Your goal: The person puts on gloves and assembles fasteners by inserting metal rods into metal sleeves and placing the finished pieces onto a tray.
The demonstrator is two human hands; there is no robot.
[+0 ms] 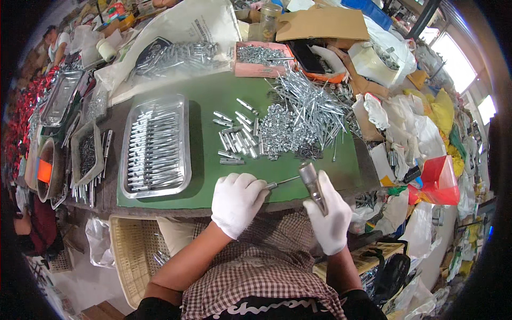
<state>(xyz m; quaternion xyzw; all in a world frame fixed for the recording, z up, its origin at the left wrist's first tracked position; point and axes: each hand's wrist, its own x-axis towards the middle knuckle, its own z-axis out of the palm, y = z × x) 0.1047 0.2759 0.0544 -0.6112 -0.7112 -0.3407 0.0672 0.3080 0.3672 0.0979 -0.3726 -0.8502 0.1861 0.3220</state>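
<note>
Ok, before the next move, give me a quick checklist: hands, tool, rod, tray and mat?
1. Left hand gripping the rod: ok.
2. Right hand gripping the tool: ok.
3. Rod's far end touching the tool: cannot tell, they meet or overlap in this view.
4. Tray apart from both hands: ok.
5. Mat free of loose parts: not ok, a pile lies beyond the hands.

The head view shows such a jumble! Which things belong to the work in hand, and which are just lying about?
Likely in the work:
thin-rodded metal piece, in the left hand
metal tool, in the right hand
metal tray of shiny cylinders
heaped thin rods

Probably just lying about:
cardboard sheet
clear jar
yellow bag
</note>
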